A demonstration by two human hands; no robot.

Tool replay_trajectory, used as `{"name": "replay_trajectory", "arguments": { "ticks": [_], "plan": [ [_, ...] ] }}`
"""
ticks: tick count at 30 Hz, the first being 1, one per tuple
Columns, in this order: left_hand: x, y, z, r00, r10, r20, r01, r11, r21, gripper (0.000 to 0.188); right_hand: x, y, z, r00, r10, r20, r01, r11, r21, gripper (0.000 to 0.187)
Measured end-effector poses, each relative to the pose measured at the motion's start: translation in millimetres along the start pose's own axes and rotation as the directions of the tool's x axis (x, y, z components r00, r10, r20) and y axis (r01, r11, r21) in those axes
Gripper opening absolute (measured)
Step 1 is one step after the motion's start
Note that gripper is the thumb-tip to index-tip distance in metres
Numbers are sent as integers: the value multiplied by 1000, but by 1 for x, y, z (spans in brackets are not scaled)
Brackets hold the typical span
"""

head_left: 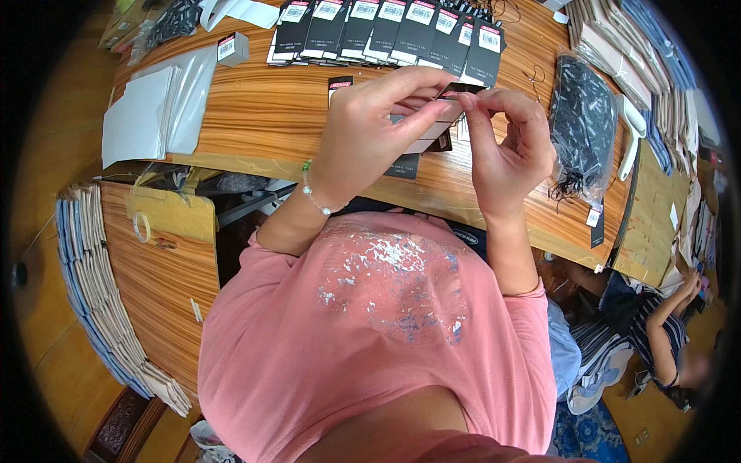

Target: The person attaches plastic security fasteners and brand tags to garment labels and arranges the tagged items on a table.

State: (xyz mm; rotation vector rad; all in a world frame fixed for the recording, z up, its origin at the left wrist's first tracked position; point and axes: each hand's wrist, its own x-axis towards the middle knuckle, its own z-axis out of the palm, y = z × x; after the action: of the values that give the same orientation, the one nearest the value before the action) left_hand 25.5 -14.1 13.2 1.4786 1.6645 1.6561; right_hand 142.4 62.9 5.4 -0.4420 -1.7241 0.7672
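Note:
My left hand (374, 116) holds a hang tag (429, 139), dark with a pale lined face, above the wooden table's near edge. At the tag's top corner, my right hand (511, 147) has its thumb and index finger pinched together; whatever lies between those fingertips is too small to make out. Partly hidden by my left hand, a black tag (340, 82) lies on the tabletop. Below the held tag, the end of another dark tag (404, 167) shows. Beyond my hands, several black hang tags (390, 38) with white barcode stickers overlap in a row.
Right of my hands lies a clear bag of black tag strings (583, 116), beside a white curved handle-like object (631, 137). White sheets and plastic sleeves (139, 116) and a small labelled stack (232, 49) occupy the left. Folded garments (93, 285) flank both sides. Another person (660, 332) sits at right.

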Motion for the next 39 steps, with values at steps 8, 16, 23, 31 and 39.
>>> {"name": "replay_trajectory", "arguments": {
  "ticks": [8, 16, 23, 31, 39],
  "plan": [
    [2, 3, -1, 999, 33, 23, -33, 999, 26, 22, 0, -1, -1, 980, 197, -8, -193, 968, 162, 17],
    [5, 2, -3, 986, 147, 73, -153, 985, 80, 19, -1, 3, -3, 876, 467, 120, -438, 668, 601, 20],
    [2, 1, 8, 999, 8, -32, -14, 986, -164, 15, -6, 5, 6, 894, 445, 50, -377, 687, 622, 21],
    [0, 0, 5, 998, 57, -18, -59, 990, -129, 15, -7, 5, 1, 925, 379, 8, -356, 860, 366, 27],
    [-4, -2, 4, 993, -110, -31, 90, 919, -384, 13, -4, 9, 0, 955, 288, 75, -297, 938, 178, 19]
  ]
}}
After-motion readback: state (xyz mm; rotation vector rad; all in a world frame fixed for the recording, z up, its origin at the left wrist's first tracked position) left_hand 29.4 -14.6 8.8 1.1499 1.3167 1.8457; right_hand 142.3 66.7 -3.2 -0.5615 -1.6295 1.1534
